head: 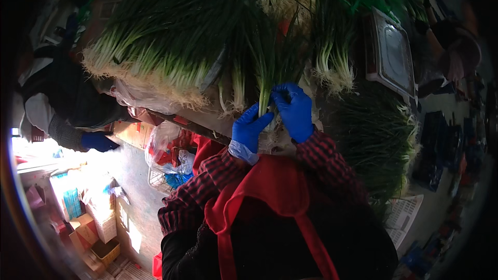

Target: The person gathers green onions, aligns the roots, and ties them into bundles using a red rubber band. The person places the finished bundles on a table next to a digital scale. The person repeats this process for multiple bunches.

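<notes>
Both of my hands wear blue gloves. My left hand (251, 124) grips a small bunch of green onions (264, 89) near its white root end, with the green leaves pointing away from me. Close beside the stems, my right hand (293, 109) has its fingers curled at the bunch; whether something is pinched in them is hidden. A large heap of green onions (155, 54) with roots towards me lies to the left. Nearer my hands is a small group of green onions (238, 89), and another bunch (334, 62) rests to the right.
More green onions (373, 144) are piled at right, below a scale with a metal top (395, 54). A person's gloved hand (99, 141) shows at left. Plastic bags (167, 144) and a white basket (157, 179) stand below the table edge (194, 128). Cardboard boxes (83, 231) sit lower left.
</notes>
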### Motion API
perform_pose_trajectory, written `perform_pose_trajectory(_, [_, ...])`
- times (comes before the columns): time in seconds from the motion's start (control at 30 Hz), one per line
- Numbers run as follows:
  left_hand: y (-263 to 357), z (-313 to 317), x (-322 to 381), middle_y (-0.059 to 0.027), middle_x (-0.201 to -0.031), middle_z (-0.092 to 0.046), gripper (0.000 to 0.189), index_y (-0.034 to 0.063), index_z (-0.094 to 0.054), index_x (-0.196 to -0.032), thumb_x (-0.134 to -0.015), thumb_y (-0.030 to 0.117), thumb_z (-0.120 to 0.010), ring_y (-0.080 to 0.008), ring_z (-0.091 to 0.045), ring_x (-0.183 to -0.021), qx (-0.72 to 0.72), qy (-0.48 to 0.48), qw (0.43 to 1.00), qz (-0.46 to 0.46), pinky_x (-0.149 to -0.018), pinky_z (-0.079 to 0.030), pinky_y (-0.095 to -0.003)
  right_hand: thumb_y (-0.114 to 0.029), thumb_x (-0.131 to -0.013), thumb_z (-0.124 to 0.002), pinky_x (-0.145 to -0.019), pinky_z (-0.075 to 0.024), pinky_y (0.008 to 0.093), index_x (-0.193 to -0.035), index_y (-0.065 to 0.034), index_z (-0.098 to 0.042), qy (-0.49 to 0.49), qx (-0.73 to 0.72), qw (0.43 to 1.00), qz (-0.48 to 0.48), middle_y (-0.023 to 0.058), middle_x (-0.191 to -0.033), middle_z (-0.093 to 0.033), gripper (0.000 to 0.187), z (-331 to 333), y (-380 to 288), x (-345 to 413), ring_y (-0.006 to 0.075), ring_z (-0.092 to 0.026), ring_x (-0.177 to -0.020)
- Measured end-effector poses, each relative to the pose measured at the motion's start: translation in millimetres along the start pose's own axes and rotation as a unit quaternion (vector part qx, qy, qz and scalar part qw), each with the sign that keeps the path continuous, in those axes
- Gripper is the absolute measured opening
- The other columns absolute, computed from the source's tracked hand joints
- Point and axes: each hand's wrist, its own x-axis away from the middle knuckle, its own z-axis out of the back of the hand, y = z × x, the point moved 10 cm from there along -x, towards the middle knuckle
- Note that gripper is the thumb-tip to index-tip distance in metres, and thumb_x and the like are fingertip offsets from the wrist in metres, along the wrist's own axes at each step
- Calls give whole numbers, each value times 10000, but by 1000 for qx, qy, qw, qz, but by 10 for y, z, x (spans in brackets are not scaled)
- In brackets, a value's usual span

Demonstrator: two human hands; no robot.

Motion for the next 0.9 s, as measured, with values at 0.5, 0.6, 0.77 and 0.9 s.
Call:
perform_pose_trajectory(0.5, [18,46,-68,-49,-968,-618,296,4,-569,-1109,-816,-35,-567,-108,-580,-848,76,3,997,-34,-749,-464,-213,-130,-784,-637,-556,-457,305,-1186,-143,-533,-33,60,996,62,96,-822,-547,416,-153,-203,-5,204,-544,-623])
perform_pose_trajectory(0.6, [-39,71,-69,-47,-953,-621,298,10,-576,-1106,-812,-42,-564,-107,-584,-820,106,21,994,-14,-728,-465,-210,-131,-773,-648,-562,-461,308,-1179,-124,-533,-34,46,998,23,98,-805,-545,421,-158,-63,14,201,-538,-613])
perform_pose_trajectory(0.77, [-42,32,-52,-42,-950,-615,285,9,-579,-1088,-808,-40,-566,-107,-573,-819,108,13,994,-7,-730,-461,-218,-81,-768,-655,-556,-443,249,-1153,-89,-542,-10,16,1000,-24,44,-711,-516,401,-121,39,0,112,-508,-612])
perform_pose_trajectory(0.9, [15,38,-77,-26,-926,-598,244,16,-566,-1048,-811,-42,-560,-98,-550,-821,9,6,997,-77,-724,-447,-221,-238,-762,-670,-596,-485,351,-1065,-58,-537,3,110,993,-41,146,-794,-584,377,-92,25,-37,266,-593,-672])
